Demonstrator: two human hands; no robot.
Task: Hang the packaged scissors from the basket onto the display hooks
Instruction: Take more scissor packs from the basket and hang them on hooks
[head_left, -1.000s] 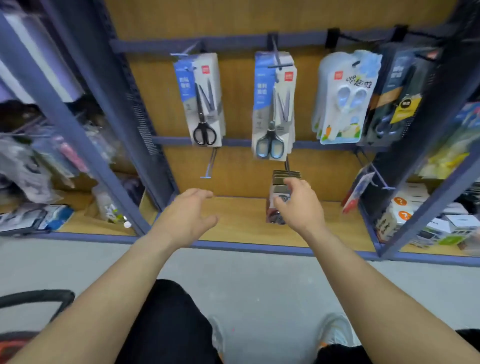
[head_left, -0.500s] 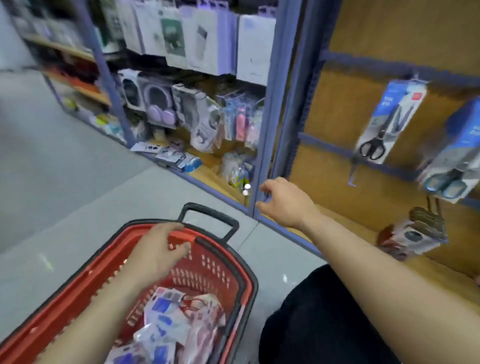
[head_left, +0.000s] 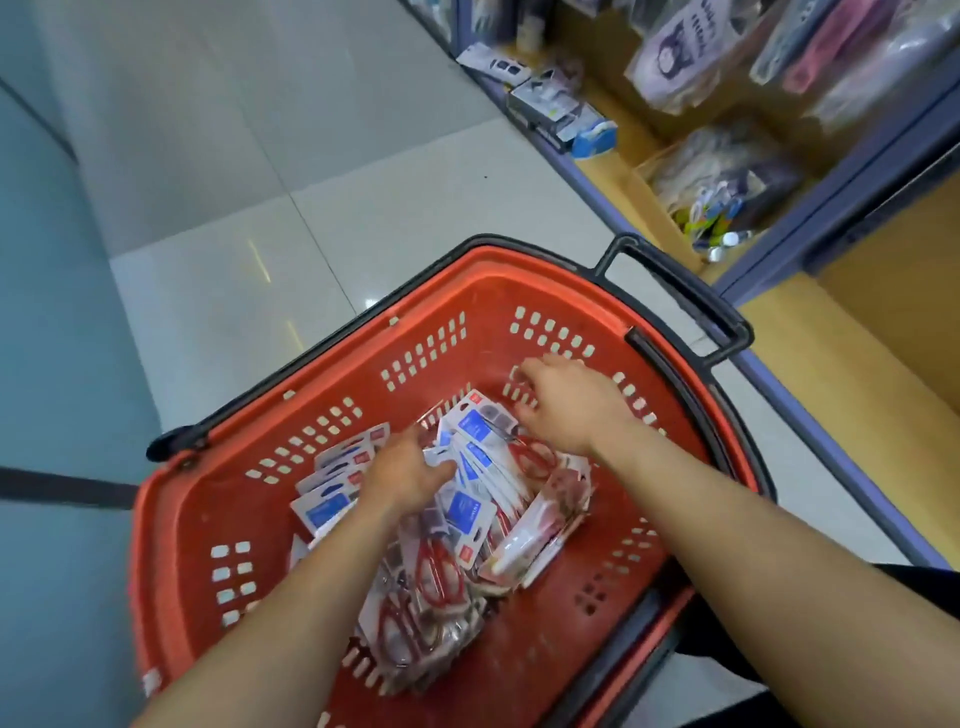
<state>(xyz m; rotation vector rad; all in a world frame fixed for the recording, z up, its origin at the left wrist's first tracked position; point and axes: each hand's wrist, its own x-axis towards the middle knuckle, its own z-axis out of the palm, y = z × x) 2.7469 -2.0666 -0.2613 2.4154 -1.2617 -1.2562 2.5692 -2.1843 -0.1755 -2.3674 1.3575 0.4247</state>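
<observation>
Now, our left hand (head_left: 406, 474) and right hand (head_left: 569, 402) in basket (head_left: 218, 499).
Beneath: blue-carded red scissors (head_left: 437, 576), print blurred; grips we cannot tell.

pale tiled floor (head_left: 260, 156), blue-framed shelf (head_left: 618, 161) at right with boxed goods (head_left: 561, 109) and bagged items (head_left: 722, 176)

glossy pale tiled floor (head_left: 363, 208), blue-framed wooden shelving (head_left: 857, 374) at right, packaged goods (head_left: 571, 119) on its lowest shelf
</observation>
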